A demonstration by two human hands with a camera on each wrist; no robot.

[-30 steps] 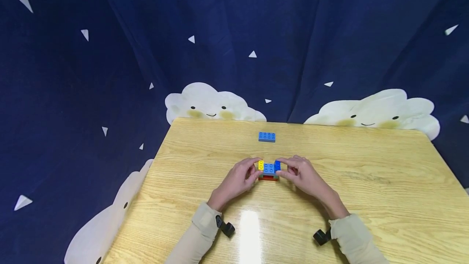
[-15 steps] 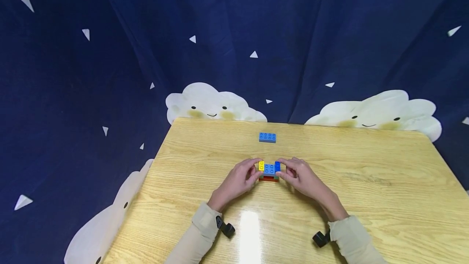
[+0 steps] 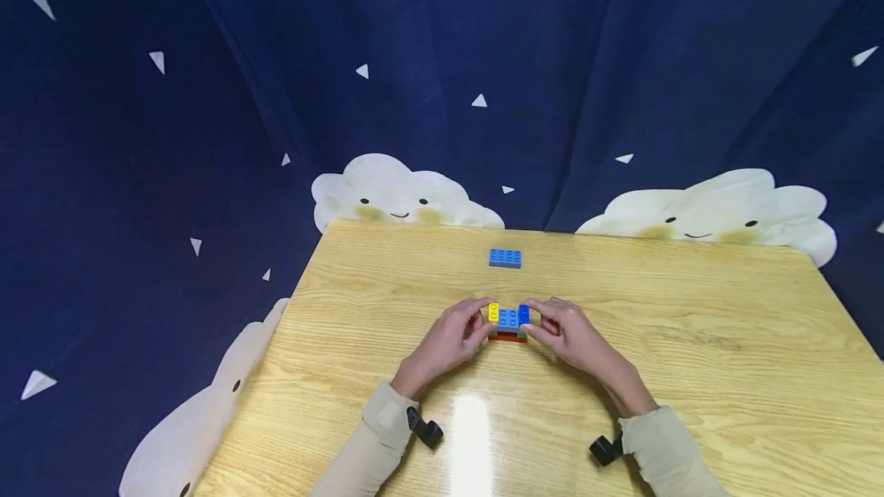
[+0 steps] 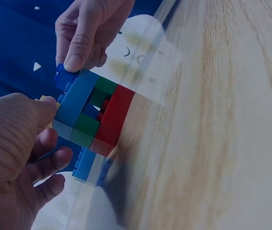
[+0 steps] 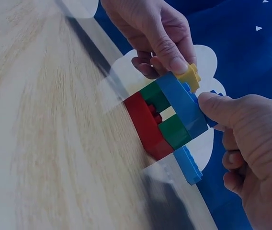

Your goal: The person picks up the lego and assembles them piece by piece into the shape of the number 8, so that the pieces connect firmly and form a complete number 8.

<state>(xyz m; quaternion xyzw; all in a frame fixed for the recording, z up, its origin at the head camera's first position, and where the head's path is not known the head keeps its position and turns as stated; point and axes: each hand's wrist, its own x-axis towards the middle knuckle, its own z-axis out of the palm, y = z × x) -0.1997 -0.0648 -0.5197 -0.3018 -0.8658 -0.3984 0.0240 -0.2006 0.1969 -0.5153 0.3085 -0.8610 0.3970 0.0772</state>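
A small stack of toy building bricks stands on the table, with a red brick (image 4: 113, 120) at the bottom. Two green bricks (image 5: 175, 132) sit on it with a gap between them, bridged by a light blue brick (image 3: 508, 319). My left hand (image 3: 449, 337) pinches a yellow brick (image 3: 493, 312) at the stack's top left end between thumb and forefinger. At the top right end my right hand (image 3: 576, 334) pinches a dark blue brick (image 3: 524, 314) the same way. Studs of the light blue brick show between the two. In the left wrist view the left thumb mostly hides the yellow brick.
Farther back on the wooden table (image 3: 691, 374) lies a loose blue brick (image 3: 506, 258) with several studs. A navy curtain (image 3: 442, 83) with white triangles and clouds hangs behind the table's far edge and along its left side.
Both hands keep their pinch on the yellow and dark blue bricks. The dark blue brick shifts very slightly; the rest of the stack looks the same.
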